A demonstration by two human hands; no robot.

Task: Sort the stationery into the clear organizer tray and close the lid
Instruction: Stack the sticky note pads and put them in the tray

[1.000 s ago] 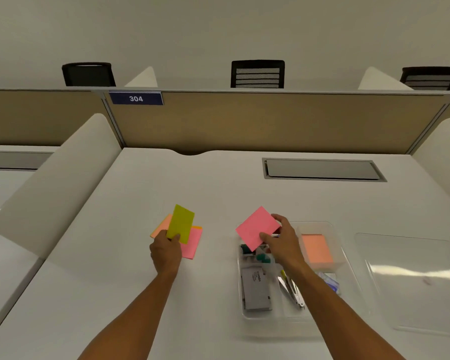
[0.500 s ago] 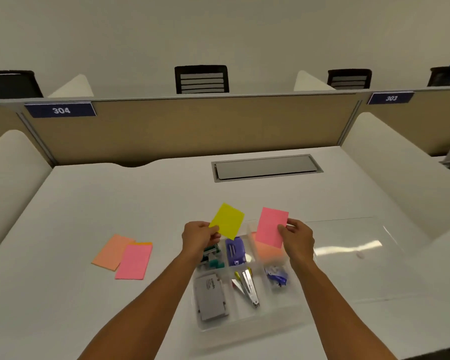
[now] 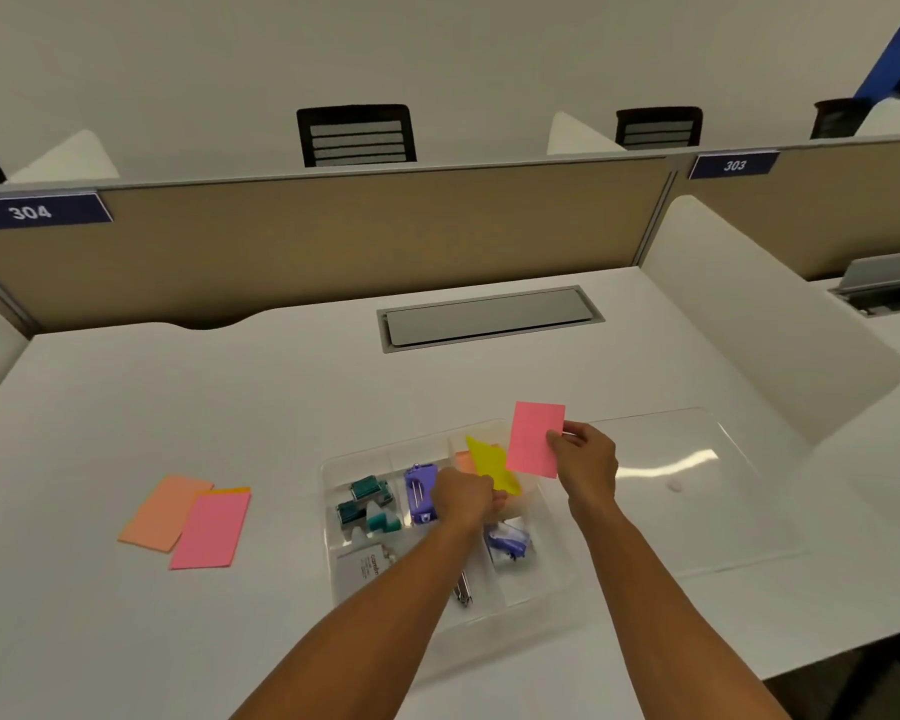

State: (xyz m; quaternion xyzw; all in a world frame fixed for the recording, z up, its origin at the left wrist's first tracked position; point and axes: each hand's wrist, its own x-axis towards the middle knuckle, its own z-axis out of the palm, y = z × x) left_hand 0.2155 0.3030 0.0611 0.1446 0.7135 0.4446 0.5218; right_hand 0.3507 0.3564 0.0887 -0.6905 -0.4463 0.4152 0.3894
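Observation:
The clear organizer tray lies on the white desk, holding green binder clips, a purple stapler, a grey box and a blue packet. My left hand holds a yellow sticky note pad low over the tray's far right compartment, on top of an orange pad. My right hand holds a pink sticky note pad upright just above that compartment. The clear lid lies flat to the right of the tray.
An orange pad and a pink pad over another orange one lie on the desk at the left. A grey cable hatch sits at the back. White dividers stand on both sides; the desk's front edge is close at the right.
My left hand has lowered the yellow pad from above the tray into its far right compartment. My right hand still holds the pink pad upright in about the same place.

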